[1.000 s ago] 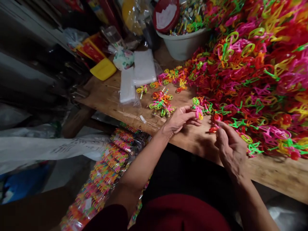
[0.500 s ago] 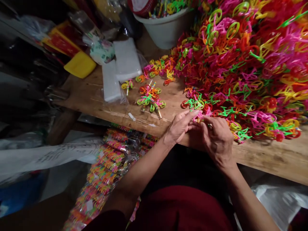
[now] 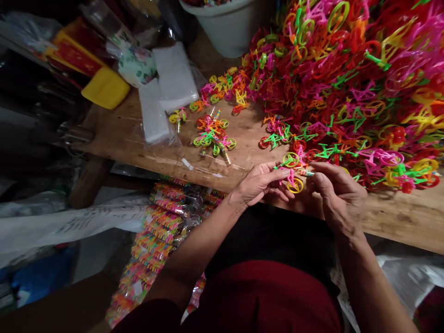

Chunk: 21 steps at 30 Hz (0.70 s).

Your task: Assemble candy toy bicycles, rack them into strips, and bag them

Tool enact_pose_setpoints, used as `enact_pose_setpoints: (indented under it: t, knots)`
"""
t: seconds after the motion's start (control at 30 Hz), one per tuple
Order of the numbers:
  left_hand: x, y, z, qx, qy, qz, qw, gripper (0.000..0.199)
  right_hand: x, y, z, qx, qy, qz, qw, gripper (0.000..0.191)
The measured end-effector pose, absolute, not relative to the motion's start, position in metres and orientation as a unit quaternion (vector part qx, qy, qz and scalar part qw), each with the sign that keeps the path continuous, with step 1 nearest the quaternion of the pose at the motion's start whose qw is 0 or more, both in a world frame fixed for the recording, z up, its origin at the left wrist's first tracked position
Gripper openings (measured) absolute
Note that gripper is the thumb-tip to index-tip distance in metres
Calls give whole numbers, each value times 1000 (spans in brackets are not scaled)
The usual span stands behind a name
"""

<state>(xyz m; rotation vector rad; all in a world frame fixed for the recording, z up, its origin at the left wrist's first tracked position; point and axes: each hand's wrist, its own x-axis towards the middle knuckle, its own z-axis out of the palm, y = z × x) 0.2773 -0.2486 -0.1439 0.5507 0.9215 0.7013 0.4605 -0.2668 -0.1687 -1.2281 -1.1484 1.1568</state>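
Note:
Between the thumb and fingers of my left hand [image 3: 258, 184] is a small plastic toy bicycle [image 3: 290, 177] with a pink frame and yellow-green wheels. A small clear tube with coloured bits inside [image 3: 304, 173] sticks out from its right side. The thumb and forefinger of my right hand [image 3: 343, 199] pinch the outer end of this tube. Both hands are over the front edge of the wooden table [image 3: 243, 169]. Just beyond them lie loose toy bicycles [image 3: 277, 136], green, red and pink.
A large heap of toy bicycles [image 3: 347, 92] covers the table's right side. A small pile of bicycles with tubes [image 3: 213, 134] lies left of my hands. Behind stand a white bucket [image 3: 225, 27] and white plastic bags [image 3: 176, 76]. Packed strips of bicycles [image 3: 152, 245] hang below the edge.
My right hand has moved right, drawing apart from the left. The toy bicycle and tube, mostly hidden before, now show between the hands. The view has shifted slightly.

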Motion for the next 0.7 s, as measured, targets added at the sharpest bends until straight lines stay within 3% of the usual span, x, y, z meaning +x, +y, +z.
enact_pose_setpoints:
  t: [0.13, 0.7]
  knots:
    - [275, -253, -144, 258, 411, 312, 817, 37, 464, -273, -176, -518, -518, 474, 488, 22]
    - [274, -251, -143, 262, 415, 276, 826, 33, 474, -269, -177, -448, -655, 371, 482, 16]
